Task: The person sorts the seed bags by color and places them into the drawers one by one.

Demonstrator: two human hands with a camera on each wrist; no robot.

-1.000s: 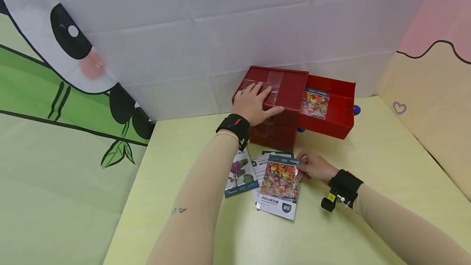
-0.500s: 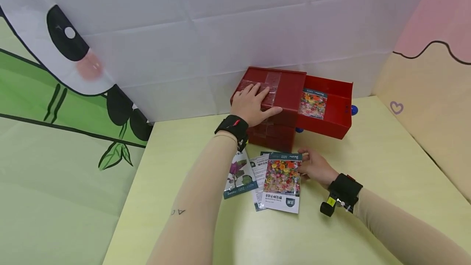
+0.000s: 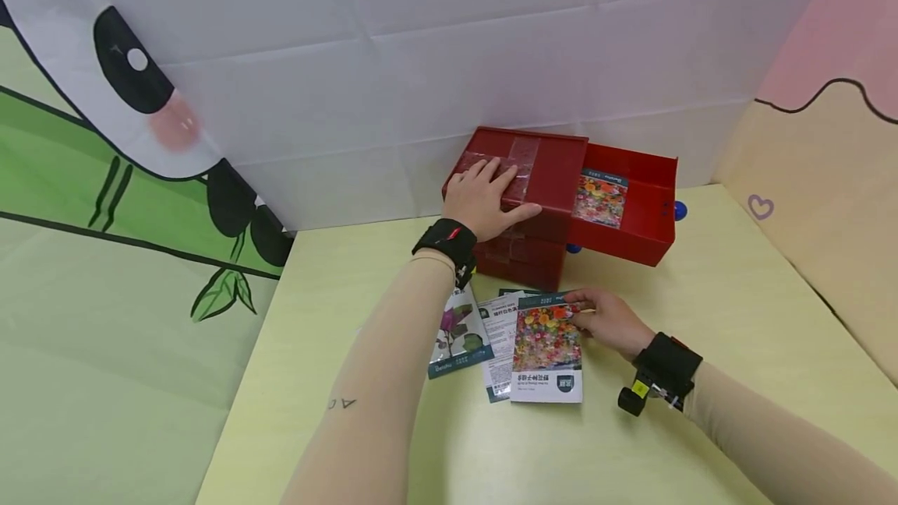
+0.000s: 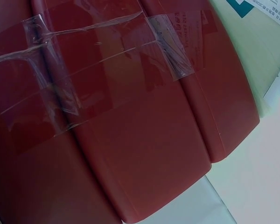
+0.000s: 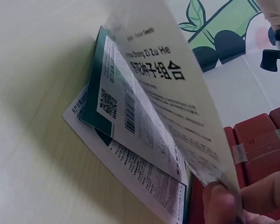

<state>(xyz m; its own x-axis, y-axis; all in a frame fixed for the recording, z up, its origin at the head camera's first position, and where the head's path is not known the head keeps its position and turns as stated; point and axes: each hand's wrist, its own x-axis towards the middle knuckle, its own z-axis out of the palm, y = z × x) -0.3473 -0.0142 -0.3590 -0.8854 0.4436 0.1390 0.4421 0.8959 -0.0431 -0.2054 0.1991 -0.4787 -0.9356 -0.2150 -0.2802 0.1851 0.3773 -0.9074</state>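
Right hand (image 3: 609, 323) pinches flower packet (image 3: 546, 345) (white packet (image 3: 497, 345) part-hidden); spread left hand (image 3: 479, 199) touches box (image 3: 557, 170).

purple-flower packet (image 3: 463, 333): partly behind left forearm (image 3: 379, 372) | right grip (image 5: 261, 198), held packet (image 5: 179, 98): cut off (right wrist view)

Flower packet (image 3: 547, 345): straightened now! A second ago it was held at a slant, its bottom edge dipping to the right; by half a second ago that slant was partly taken out, and now the edge is brought almost level.
Position: carried rightward, with the bottom right corner drawn higher in the head view.
Printed packet (image 3: 500, 357) underneath: more of it uncovered, the narrow text strip widened.
Right grip (image 3: 607, 323): shifted slightly rightward and nearer the person.
Top band (image 3: 540, 301): right end, left visible half a second ago, now covered by fingers (image 3: 579, 304).
Worktop (image 3: 547, 446): bared where the slanted corner was seen.
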